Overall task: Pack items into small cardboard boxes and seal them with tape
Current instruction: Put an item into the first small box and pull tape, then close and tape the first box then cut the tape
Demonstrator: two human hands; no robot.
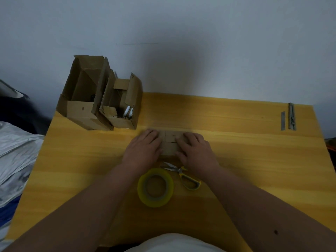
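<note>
A person's left hand [143, 150] and right hand [195, 151] press down on a small cardboard box [169, 142] lying on a yellow wooden desk [245, 160], fingers laid fairly flat over its two ends, with only the middle strip of brown board showing between them. A seam line crosses that strip, suggesting flaps being held closed; whether anything is inside cannot be told. Neither hand curls round the box: both rest on top with straight fingers.

Just behind the wrists, toward the person, lie a roll of yellowish packing tape [155, 187] and yellow-handled scissors [183, 174], side by side and apart from the box. Well beyond the left hand's fingertips stand two larger open cartons [101, 95] at the desk's far corner. Far out past the right hand lie two metal strips [289, 119].

The box looks light and thin-walled, stiff along its edges but likely to cave under heavy pressure at the flaps. Holding it at the ends, as now, probably keeps the seam free for taping; one hand would have to stay as anchor, since so light a box could slide on the smooth desk.
</note>
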